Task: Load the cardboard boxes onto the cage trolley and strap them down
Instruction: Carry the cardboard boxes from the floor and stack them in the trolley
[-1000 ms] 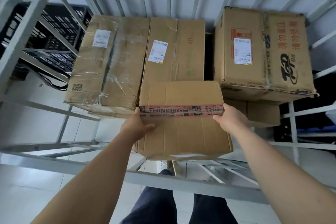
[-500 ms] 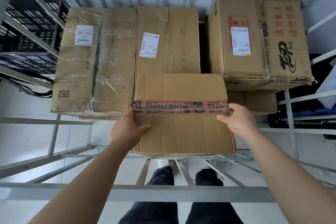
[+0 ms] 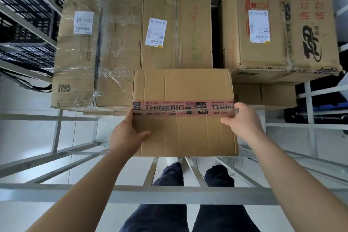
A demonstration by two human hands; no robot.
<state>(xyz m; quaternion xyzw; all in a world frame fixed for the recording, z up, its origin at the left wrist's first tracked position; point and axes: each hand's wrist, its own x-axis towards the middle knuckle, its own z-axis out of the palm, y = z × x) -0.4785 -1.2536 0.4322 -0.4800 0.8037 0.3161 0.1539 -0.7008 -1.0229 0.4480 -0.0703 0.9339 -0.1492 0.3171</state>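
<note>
I hold a cardboard box with pink THINKBIG tape (image 3: 183, 132) between both hands inside the grey cage trolley (image 3: 131, 195). My left hand (image 3: 126, 135) grips its left side, thumb on top. My right hand (image 3: 243, 120) grips its right side at the tape line. Behind it sit a film-wrapped box (image 3: 94, 58), a tall box marked 40 (image 3: 177, 28) and, on the right, a large box with red characters (image 3: 282, 24) stacked on a lower box (image 3: 273, 96).
Grey metal bars of the cage run across the front and down both sides. Black plastic crates (image 3: 26, 17) stand outside the cage at the left. My legs in dark trousers (image 3: 188, 203) show below the front bar. White floor lies underneath.
The view has dropped and closed in on the boxes. The taped box sits slightly farther in toward the stacked boxes, with both hands still on its sides.
</note>
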